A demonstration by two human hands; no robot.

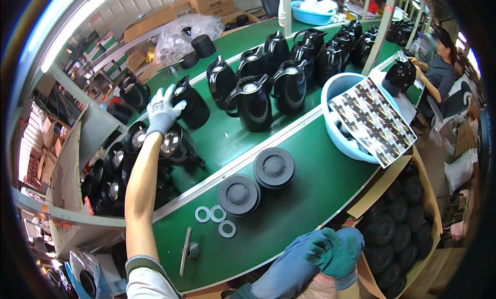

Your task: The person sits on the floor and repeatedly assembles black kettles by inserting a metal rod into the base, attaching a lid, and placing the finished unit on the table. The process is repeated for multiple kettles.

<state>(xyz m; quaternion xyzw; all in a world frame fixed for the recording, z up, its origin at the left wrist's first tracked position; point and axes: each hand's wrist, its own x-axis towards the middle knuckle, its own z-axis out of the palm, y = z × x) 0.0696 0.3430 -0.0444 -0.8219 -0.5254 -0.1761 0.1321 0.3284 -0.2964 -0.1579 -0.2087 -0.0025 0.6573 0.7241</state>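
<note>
My left hand [164, 110], in a pale grey knitted glove, reaches out over the green belt with its fingers spread. Its thumb side is at the left edge of an upright black jug [192, 105]; whether it touches the jug's handle is hidden. Below my wrist, several black jugs [175, 144] with shiny metallic openings lie crowded together. My right hand [336, 252] wears a green glove and is low at the right, its bent fingers pressed on blue cloth [292, 260]. Two stacks of round dark grey lids [274, 167] and several pale rings [227, 228] lie between the hands.
Several black jugs [253, 105] stand along the belt. A light blue tub [333, 105] with a printed sheet [374, 120] across it is at the right, above a cardboard box [431, 195] of black round parts. A metal bar [186, 251] lies near the front edge. Another person [439, 66] handles a jug farther right.
</note>
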